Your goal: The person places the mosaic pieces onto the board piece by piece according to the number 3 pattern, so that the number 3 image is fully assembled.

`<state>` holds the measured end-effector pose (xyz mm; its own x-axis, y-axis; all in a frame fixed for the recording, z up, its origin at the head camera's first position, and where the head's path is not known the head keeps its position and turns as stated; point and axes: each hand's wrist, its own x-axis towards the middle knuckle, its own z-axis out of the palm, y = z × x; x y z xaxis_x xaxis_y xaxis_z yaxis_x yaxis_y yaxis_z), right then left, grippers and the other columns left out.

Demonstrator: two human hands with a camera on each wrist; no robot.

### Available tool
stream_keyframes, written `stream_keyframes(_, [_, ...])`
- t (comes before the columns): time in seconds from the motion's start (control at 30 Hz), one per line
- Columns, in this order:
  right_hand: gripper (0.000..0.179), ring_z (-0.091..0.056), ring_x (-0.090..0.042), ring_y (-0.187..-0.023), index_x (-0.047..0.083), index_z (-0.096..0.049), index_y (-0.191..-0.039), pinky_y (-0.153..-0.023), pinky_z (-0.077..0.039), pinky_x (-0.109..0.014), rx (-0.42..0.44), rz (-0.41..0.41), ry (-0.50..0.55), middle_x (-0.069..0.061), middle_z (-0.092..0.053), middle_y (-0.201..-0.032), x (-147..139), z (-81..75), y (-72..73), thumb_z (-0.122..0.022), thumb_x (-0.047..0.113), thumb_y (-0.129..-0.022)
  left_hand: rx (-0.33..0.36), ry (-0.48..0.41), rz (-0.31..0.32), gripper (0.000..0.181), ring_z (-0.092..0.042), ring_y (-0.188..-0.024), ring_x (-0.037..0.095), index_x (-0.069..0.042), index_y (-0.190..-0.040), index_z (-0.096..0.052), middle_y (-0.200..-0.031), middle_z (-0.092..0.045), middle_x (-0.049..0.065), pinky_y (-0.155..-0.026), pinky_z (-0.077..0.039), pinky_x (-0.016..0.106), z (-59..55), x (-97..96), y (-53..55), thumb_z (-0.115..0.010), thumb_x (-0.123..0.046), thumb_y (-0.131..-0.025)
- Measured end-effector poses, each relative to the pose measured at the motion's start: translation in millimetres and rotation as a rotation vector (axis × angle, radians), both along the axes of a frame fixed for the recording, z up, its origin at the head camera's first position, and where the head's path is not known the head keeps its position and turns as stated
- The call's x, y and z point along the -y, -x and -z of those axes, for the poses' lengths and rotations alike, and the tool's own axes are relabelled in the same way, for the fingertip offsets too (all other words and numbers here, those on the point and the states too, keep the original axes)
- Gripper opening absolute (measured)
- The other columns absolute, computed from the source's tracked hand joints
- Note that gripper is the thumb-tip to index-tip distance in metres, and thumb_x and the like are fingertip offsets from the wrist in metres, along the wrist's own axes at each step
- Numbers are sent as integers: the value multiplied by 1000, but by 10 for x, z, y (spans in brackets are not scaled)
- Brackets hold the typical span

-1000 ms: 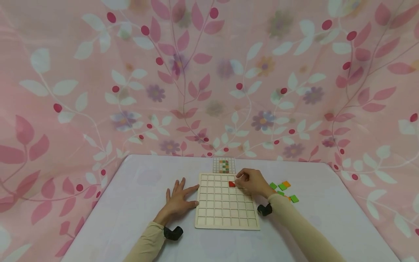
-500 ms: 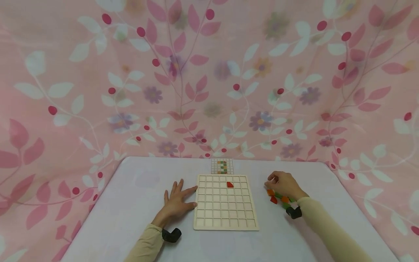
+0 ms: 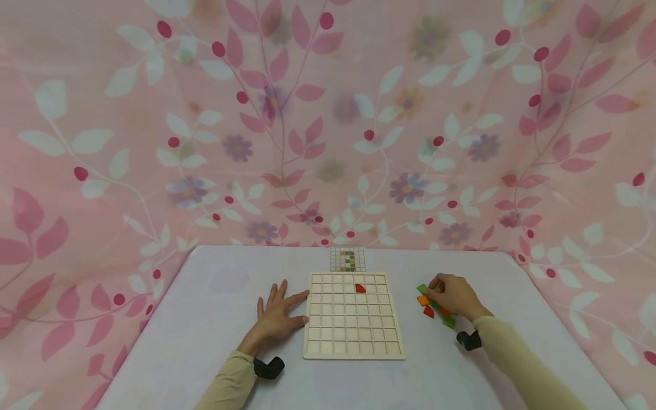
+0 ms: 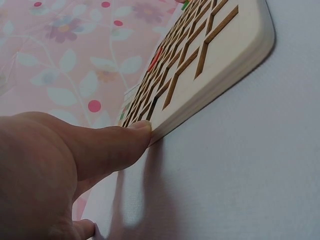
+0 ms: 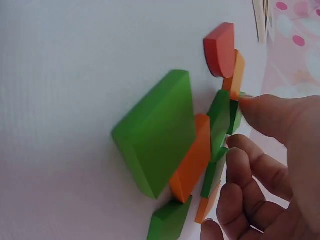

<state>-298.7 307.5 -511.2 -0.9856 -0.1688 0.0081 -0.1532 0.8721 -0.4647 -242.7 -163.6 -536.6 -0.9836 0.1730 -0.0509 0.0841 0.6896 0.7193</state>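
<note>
A pale wooden grid board (image 3: 353,346) lies mid-table, with one red quarter-round tile (image 3: 360,288) in a cell of its second row. My left hand (image 3: 277,316) is spread at the board's left edge; its thumb and index finger touch the rim, and the left wrist view shows the thumb (image 4: 117,145) against the side. At the loose pile on the right, my right hand (image 3: 458,296) has its thumb and index finger at opposite sides of a green square tile (image 5: 234,117). That tile (image 3: 422,288) shows partly beyond the fingertips in the head view.
Several loose tiles lie under and beside the right hand, among them a red quarter-round one (image 3: 429,311), an orange one (image 3: 422,300) and a green one (image 3: 449,322). A small pattern card (image 3: 335,261) touches the board's far edge. A floral curtain (image 3: 328,125) rises behind the table.
The right hand has left the red tile in its cell and moved right to the loose pile, then lowered its fingertips to a green tile. The left hand keeps its place.
</note>
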Motion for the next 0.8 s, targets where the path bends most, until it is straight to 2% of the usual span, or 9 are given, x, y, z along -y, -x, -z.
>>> stream_keyframes(0.27, [25, -54, -15, -70, 7, -73, -103, -63, -46, -28, -40, -22, 1, 0, -65, -83, 46, 37, 35, -76, 31, -97, -5, -3, 3, 62, 4, -163, 50, -20, -150, -63, -176, -12, 27, -121, 15, 76, -9, 0, -2, -82, -28, -90])
stream_keyframes(0.57, [24, -56, -15, -71, 3, -74, -113, -67, -49, -30, -56, -57, 34, 0, -68, -82, 100, 58, 78, -74, 21, -96, -3, -1, 4, 62, 3, -163, 50, -20, -149, -63, -176, -13, 28, -121, 14, 77, 0, -5, -13, -81, -28, -90])
stream_keyframes(0.8, [29, -57, -16, -74, 4, -75, -110, -67, -49, -31, -61, -42, 33, -2, -69, -85, 83, 37, 71, -81, 27, -94, -1, 8, -5, 62, 2, -164, 49, -21, -150, -63, -176, -13, 26, -122, 13, 76, -6, -19, -7, -81, -28, -91])
